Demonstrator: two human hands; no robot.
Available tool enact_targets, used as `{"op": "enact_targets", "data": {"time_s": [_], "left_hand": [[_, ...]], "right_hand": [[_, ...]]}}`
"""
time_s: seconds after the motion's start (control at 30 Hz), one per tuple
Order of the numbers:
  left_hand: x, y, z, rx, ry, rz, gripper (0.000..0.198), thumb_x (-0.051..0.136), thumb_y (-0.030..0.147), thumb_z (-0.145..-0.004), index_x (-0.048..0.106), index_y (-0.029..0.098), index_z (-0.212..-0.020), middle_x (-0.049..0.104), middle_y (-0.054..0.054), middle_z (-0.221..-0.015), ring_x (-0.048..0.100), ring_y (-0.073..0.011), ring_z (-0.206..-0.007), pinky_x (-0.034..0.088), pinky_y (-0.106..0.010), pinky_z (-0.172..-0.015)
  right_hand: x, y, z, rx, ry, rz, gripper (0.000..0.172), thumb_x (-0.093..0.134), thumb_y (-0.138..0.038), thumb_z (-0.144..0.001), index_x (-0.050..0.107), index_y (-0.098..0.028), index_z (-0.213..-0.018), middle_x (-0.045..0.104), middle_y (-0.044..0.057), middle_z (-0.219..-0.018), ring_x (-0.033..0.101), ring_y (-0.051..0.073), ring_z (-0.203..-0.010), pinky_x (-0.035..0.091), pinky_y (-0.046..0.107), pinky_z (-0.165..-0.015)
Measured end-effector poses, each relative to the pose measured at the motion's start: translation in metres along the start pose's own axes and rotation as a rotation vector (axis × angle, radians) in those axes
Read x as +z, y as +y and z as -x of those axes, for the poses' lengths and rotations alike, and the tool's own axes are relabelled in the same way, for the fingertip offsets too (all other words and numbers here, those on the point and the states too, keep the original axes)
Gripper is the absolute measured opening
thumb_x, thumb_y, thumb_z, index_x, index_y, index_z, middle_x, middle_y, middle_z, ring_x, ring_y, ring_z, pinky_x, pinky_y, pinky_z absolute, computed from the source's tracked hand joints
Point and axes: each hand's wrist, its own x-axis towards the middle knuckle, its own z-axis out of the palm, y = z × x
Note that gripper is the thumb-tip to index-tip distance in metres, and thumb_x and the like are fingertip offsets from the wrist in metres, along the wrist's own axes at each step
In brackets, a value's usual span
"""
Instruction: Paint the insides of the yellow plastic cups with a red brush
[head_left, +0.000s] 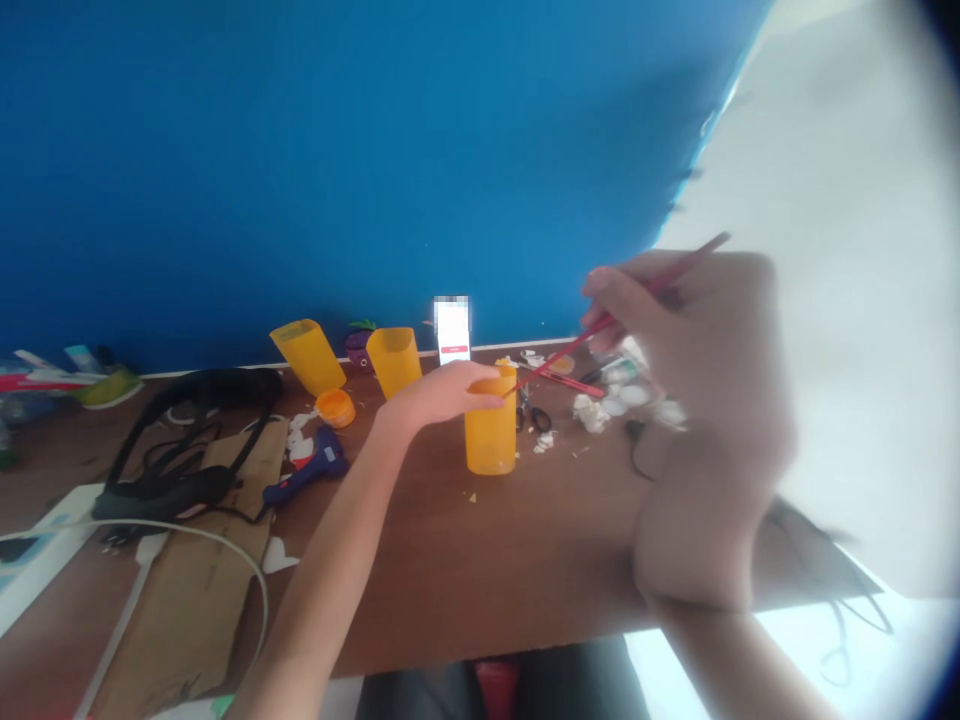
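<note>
pinching a slanted red stick (574, 343), the right hand (705, 360) hovers raised.

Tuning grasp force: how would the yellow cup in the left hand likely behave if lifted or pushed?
The yellow cup is probably light for its size: the wall looks thin and translucent. Likely stiff, since no dent shows where the left hand grips its top. It's taller than wide, so a push near the rim might tip it.

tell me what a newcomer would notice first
The large, blurred right-hand grip at right probably strikes first, pointing a thin red stick at an orange cup in the left-hand grip, near the centre. A vivid blue wall fills much of the upper view.
</note>
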Motion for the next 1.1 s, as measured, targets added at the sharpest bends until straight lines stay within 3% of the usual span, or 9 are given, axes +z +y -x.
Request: {"op": "enact_targets", "data": {"time_s": [0.13, 0.37, 0.63, 0.87, 0.97, 1.1], "left_hand": [[0.002, 0.001, -0.001, -0.005, 0.009, 0.030, 0.039, 0.054, 0.058, -0.086, 0.060, 0.020, -0.094, 0.065, -0.005, -0.097, 0.058, -0.0204, -0.084, 0.037, -0.031, -0.067], [0.006, 0.001, -0.007, 0.043, 0.026, -0.047, 0.032, 0.057, 0.050, -0.085, 0.052, 0.019, -0.079, 0.057, -0.002, -0.080, 0.052, -0.0161, -0.072, 0.031, -0.029, -0.064], [0.000, 0.004, 0.001, 0.004, -0.008, -0.091, 0.035, 0.063, 0.050, -0.082, 0.062, 0.021, -0.101, 0.064, -0.006, -0.107, 0.060, -0.0235, -0.098, 0.040, -0.030, -0.077], [-0.001, 0.003, 0.003, -0.010, -0.006, -0.114, 0.059, 0.066, 0.062, -0.075, 0.059, 0.023, -0.117, 0.062, -0.008, -0.122, 0.057, -0.0263, -0.110, 0.040, -0.030, -0.084], [-0.001, 0.007, 0.002, -0.009, 0.001, -0.071, 0.050, 0.060, 0.067, -0.077, 0.060, 0.021, -0.098, 0.063, -0.006, -0.103, 0.058, -0.0226, -0.093, 0.037, -0.030, -0.072], [0.004, 0.011, -0.003, -0.003, 0.039, -0.014, 0.045, 0.056, 0.062, -0.082, 0.044, 0.019, -0.072, 0.049, -0.001, -0.075, 0.044, -0.0145, -0.066, 0.026, -0.030, -0.060]], "right_hand": [[0.000, 0.003, 0.000, -0.013, 0.005, 0.025, 0.032, 0.063, -0.042, -0.091, 0.069, -0.022, -0.067, 0.063, 0.000, -0.061, 0.059, 0.012, -0.051, 0.045, 0.027, -0.045], [0.000, 0.001, 0.002, -0.055, 0.007, 0.028, 0.030, 0.064, -0.036, -0.092, 0.068, -0.023, -0.066, 0.062, -0.001, -0.059, 0.059, 0.013, -0.051, 0.045, 0.029, -0.046], [0.001, 0.002, 0.001, -0.033, 0.020, 0.000, 0.028, 0.065, -0.037, -0.091, 0.069, -0.022, -0.067, 0.064, 0.000, -0.060, 0.061, 0.014, -0.051, 0.044, 0.028, -0.044], [0.002, 0.003, 0.002, -0.024, 0.035, 0.016, 0.028, 0.063, -0.039, -0.092, 0.070, -0.024, -0.070, 0.064, -0.001, -0.061, 0.062, 0.014, -0.053, 0.047, 0.030, -0.047], [0.003, 0.003, 0.003, -0.032, 0.021, 0.009, 0.028, 0.063, -0.039, -0.092, 0.070, -0.024, -0.070, 0.063, -0.002, -0.061, 0.062, 0.013, -0.053, 0.048, 0.030, -0.048], [0.002, 0.003, 0.002, -0.054, 0.039, 0.008, 0.028, 0.063, -0.037, -0.093, 0.069, -0.024, -0.068, 0.063, -0.002, -0.059, 0.062, 0.011, -0.051, 0.047, 0.027, -0.044]]}}
